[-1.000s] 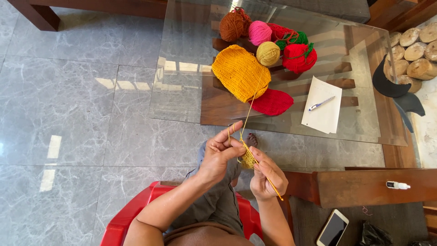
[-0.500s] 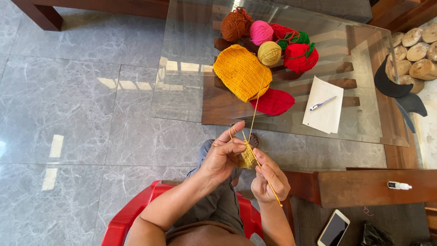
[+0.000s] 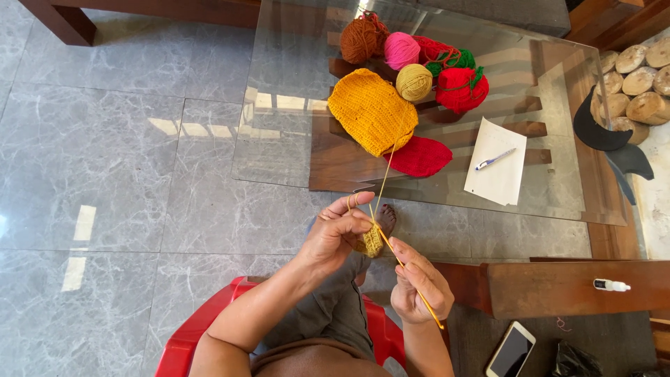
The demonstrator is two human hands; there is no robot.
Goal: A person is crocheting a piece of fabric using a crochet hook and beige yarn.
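Floor: grey marbled tiles (image 3: 118, 174) fill the left half of the frame, with bright patches of light on them.
Table: a glass-topped table (image 3: 293, 146) on a dark wooden frame takes up the upper centre and right.
Seat: the person sits on a red plastic chair (image 3: 185, 342) at the bottom centre.
Left hand: the left hand (image 3: 336, 234), just below the middle of the frame, pinches a small yellow crochet piece (image 3: 372, 242) between thumb and fingers, the forefinger raised with yarn looped over it.
Right hand: the right hand (image 3: 419, 285), lower right of the left one, has its fingers closed narrowly around a thin yellow crochet hook (image 3: 408, 274) that slants up to the small piece.
Yarn strand: a yellow strand (image 3: 384, 183) runs from the left hand up to the table.
Large piece: a big yellow crocheted piece (image 3: 372, 110) lies on the glass, upper centre, overlapping a red crocheted piece (image 3: 421, 156) at its lower right.
Yarn balls: brown (image 3: 359, 38), pink (image 3: 400, 50), tan (image 3: 414, 82) and red (image 3: 460, 87) balls cluster at the top of the table.
Paper: a white sheet (image 3: 497, 171) with a pen (image 3: 494, 159) on it lies right of the red piece.
Lower right: a phone (image 3: 511, 349) lies on the floor by a wooden bench (image 3: 558, 283).
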